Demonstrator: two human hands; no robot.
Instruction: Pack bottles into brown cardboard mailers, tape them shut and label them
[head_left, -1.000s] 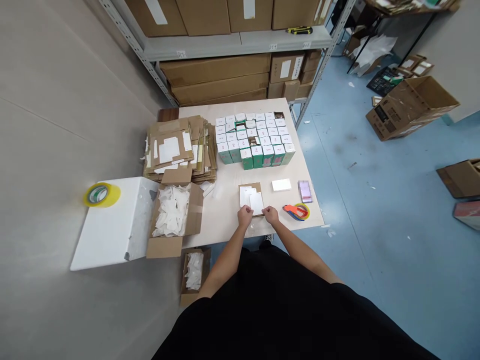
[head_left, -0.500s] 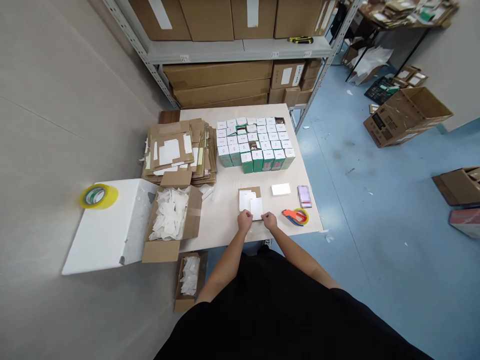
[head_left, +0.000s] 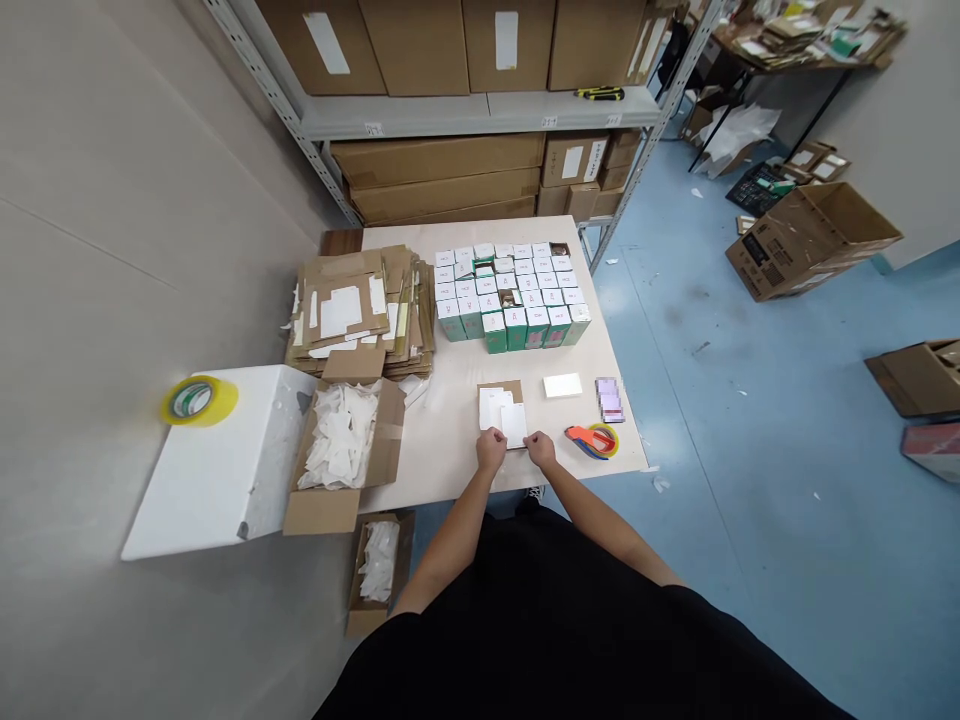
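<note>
A flat cardboard mailer (head_left: 512,386) lies near the table's front edge, mostly covered by white labels. One white label (head_left: 514,424) sits over its lower right part. My left hand (head_left: 491,450) is closed, fingertips pinched at that label's near left corner. At the near right corner, my right hand (head_left: 539,449) is pinched too. The fingers hide the corners, so whether they also grip the cardboard cannot be seen. Right of the mailer are a small white box or stack (head_left: 562,386), a purple item with a blurred surface (head_left: 610,399), and an orange-and-blue tape dispenser (head_left: 592,441).
Rows of white-and-green boxes (head_left: 536,325) fill the table's back. Flattened cardboard (head_left: 341,310) is piled at left, beside an open carton of white packets (head_left: 341,435). Yellow tape (head_left: 199,400) lies on a white foam box (head_left: 217,470). A shelf (head_left: 465,115) stands behind.
The camera view has tilted slightly, so everything sits a little lower in the picture. Both hands stay at the label's near corners, with hardly any movement.
</note>
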